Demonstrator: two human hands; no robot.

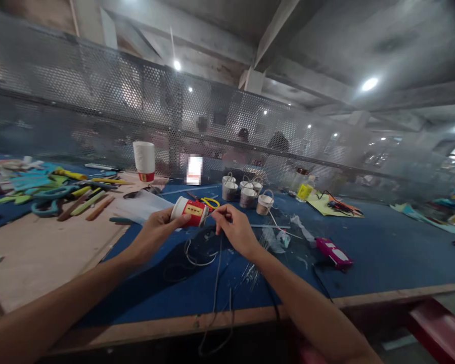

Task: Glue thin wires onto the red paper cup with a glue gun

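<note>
Your left hand (155, 228) holds the paper cup (190, 211) sideways above the blue table (382, 253); your right hand (235, 230) pinches a thin wire (216, 273) at its rim. Four finished small buckets (246, 194) stand farther away; this one seems unfinished.
</note>
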